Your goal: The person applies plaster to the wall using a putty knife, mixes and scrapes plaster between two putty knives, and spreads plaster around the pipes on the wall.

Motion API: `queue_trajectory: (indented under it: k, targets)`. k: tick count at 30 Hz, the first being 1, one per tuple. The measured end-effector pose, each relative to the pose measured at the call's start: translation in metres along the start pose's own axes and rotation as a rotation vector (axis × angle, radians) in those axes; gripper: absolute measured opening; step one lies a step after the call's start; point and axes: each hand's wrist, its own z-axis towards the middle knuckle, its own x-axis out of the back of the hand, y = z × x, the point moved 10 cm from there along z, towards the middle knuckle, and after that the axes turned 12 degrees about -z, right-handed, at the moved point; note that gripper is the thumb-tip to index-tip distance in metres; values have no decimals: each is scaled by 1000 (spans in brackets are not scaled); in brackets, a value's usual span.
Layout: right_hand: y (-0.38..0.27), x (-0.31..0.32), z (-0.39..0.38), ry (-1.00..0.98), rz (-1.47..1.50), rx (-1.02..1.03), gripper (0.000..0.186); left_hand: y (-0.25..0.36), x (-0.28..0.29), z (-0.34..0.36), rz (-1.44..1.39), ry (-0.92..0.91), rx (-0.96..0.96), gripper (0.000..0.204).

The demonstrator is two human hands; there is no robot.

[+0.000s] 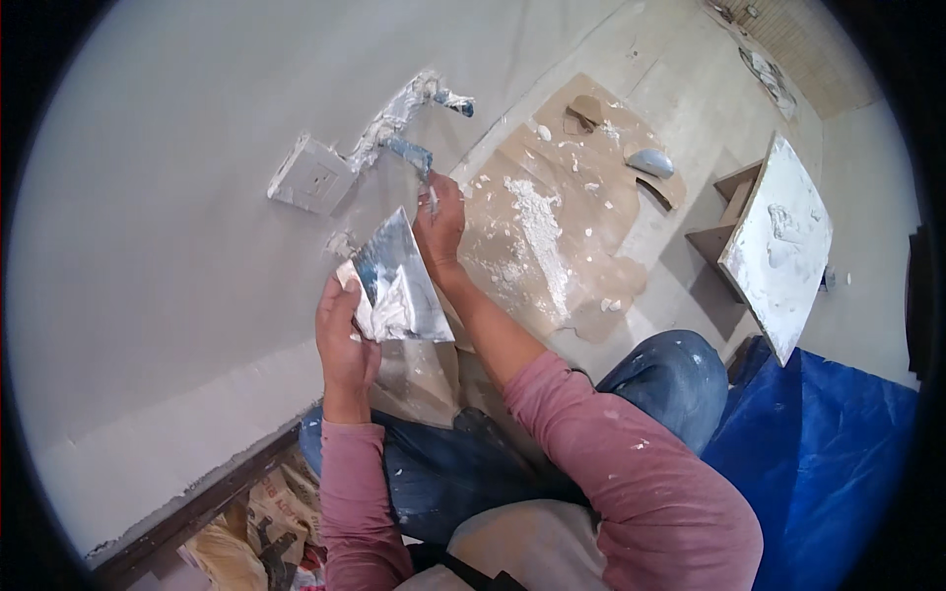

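Note:
My left hand [343, 335] is closed round one edge of a flat metal plasterer's plate [399, 251], tilted, with a heap of wet white plaster [396, 307] on it. Just beyond, my right hand [441, 219] grips a small putty knife [411, 155]. Its bluish, smeared blade is up against a rough strip of white plaster [389, 123] on the grey wall. That strip runs up from a white wall socket [313, 175] to a short bluish, plaster-covered stub [455, 102]. Below the socket there is a small plaster dab [341, 242] on the wall.
Brown paper [611, 231] strewn with white crumbs covers the floor to the right, with a curved metal piece [650, 163] on it. Farther right, a plaster-smeared board [783, 246] rests on a wooden stand. A blue tarp [818, 433] lies nearest right; sacks [281, 507] sit lower left.

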Motion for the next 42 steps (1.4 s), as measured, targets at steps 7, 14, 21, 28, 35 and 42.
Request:
queue_trajectory:
  k: [7, 14, 21, 28, 35, 42]
  targets:
    - [176, -56, -41, 6, 285, -926, 35, 6, 8, 3, -4, 64, -24, 35]
    - [221, -107, -35, -78, 382, -929, 28, 5, 12, 4, 18, 124, -38, 34]
    - [199, -121, -35, -239, 83, -883, 41, 12, 25, -1, 35, 147, -28, 33]
    - [131, -98, -32, -150, 85, -879, 47, 8, 34, 0, 39, 138, -20, 38]
    - [-7, -65, -43, -181, -80, -255, 35, -1, 21, 7, 54, 125, -3, 41]
    - [83, -34, -81, 40, 111, -728, 39, 6, 27, 8, 56, 139, -34, 42]
